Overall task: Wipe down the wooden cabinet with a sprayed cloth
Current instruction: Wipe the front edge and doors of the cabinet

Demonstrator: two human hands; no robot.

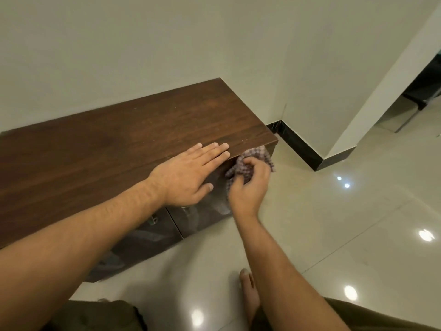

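Dark brown wood grain across the top of the low cabinet point(119, 144), backed against a pale wall point(143, 56) on a glossy tiled floor point(334, 223). Left hand point(188, 175) released and flat on the top near its right end, fingers straight and close together along the front edge, thumb hanging over that edge. Just below the overhang, at the right end of the front: checked cloth point(259, 155), bunched, held against the cabinet face. Right hand point(248, 185) grasping the cloth, fingers curled into its folds (fingertips partly buried in the fabric). Hands near each other, not touching. Glossy door fronts point(202, 218) below the left wrist, reflecting blurred shapes; a small metal handle point(154, 219) beside the seam between two doors. Black skirting point(298, 144) along the wall foot to the right. Bare foot point(249, 292) on the tiles under the right forearm.
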